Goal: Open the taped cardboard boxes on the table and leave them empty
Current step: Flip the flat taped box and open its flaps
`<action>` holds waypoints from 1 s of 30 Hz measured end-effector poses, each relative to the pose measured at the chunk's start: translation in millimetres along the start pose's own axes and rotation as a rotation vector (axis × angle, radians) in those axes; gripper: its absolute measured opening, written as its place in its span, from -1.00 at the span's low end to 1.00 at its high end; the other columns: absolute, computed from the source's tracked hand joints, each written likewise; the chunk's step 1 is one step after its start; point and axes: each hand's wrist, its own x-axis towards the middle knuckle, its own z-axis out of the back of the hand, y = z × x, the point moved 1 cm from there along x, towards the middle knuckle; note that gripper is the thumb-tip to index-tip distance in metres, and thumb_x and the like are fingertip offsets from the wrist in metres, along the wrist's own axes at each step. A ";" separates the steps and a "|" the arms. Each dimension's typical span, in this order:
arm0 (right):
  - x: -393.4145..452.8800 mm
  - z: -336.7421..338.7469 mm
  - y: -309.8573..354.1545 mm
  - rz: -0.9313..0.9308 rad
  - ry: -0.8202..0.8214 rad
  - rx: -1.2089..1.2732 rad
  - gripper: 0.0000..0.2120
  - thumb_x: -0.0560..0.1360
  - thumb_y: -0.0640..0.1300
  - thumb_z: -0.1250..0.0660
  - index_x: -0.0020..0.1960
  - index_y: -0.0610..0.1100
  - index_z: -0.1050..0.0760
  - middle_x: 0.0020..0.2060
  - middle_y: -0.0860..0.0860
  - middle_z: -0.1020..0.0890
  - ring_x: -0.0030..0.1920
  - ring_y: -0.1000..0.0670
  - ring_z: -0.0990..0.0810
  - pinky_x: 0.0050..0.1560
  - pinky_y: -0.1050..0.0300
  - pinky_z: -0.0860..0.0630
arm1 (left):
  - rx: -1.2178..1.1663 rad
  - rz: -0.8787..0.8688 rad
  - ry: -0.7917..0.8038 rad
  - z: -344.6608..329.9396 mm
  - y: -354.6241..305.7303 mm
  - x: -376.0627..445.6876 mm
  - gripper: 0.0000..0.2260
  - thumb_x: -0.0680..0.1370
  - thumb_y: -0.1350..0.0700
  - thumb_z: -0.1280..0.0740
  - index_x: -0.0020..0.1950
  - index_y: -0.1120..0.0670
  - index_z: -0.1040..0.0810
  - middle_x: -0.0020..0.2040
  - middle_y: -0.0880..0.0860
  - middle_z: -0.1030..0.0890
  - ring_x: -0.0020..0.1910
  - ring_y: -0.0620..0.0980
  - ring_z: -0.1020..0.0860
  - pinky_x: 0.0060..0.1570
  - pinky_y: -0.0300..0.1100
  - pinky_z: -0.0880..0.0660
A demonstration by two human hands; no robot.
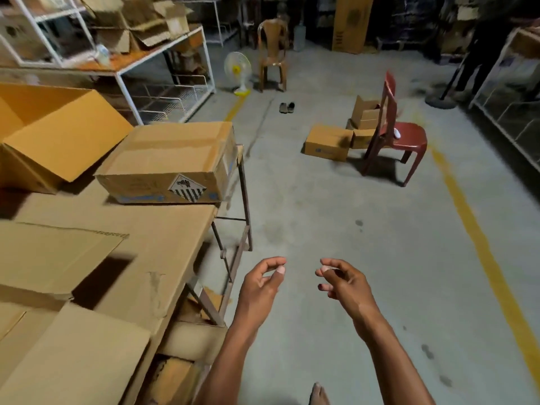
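cardboard taped box (pixel 166 162) on table (pixel 163 229), left hand (pixel 261 283), right hand (pixel 343 280) loosely curled, empty

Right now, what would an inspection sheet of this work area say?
Surface: table covered with flat cardboard sheets.
Job's things: taped box shut at the table's far end; open box beside it, inside hidden.
Clutter: boxes on the floor by a red chair.
Hands: left hand and right hand loosely curled over the floor, holding nothing.
Cables: nothing seen.
Surroundings: white shelf with torn boxes, fan, brown chair, shoes.
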 end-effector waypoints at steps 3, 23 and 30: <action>71.5 8.4 41.9 0.042 0.106 -0.037 -0.84 0.58 -0.12 -0.36 0.12 0.06 -0.63 -0.03 0.04 -0.74 -0.13 -0.02 -0.74 0.02 0.05 -0.56 | -0.006 -0.045 -0.122 -17.7 -15.9 48.2 -0.82 0.59 -0.10 -0.35 0.18 -0.25 -0.60 0.12 -0.22 -0.65 0.11 -0.14 -0.63 0.23 0.01 -0.57; 457.2 -57.7 204.5 0.136 0.487 -0.231 -0.85 0.58 -0.09 -0.38 0.10 0.11 -0.63 -0.04 0.07 -0.73 -0.16 0.05 -0.72 -0.05 0.13 -0.56 | -0.069 -0.044 -0.480 -42.0 -106.8 414.2 -0.78 0.64 0.05 -0.33 0.29 -0.13 -0.56 0.14 -0.12 -0.67 0.15 -0.20 -0.60 0.24 -0.07 -0.55; 548.8 -139.5 240.1 0.177 0.738 -0.334 -0.84 0.59 -0.15 -0.36 0.08 0.07 -0.64 -0.04 0.04 -0.73 -0.11 -0.01 -0.72 0.01 0.01 -0.58 | 0.060 -0.087 -0.817 -0.3 -113.6 458.0 -0.79 0.63 0.08 -0.34 0.24 -0.15 -0.56 0.13 -0.22 -0.66 0.13 -0.24 -0.61 0.13 -0.24 -0.55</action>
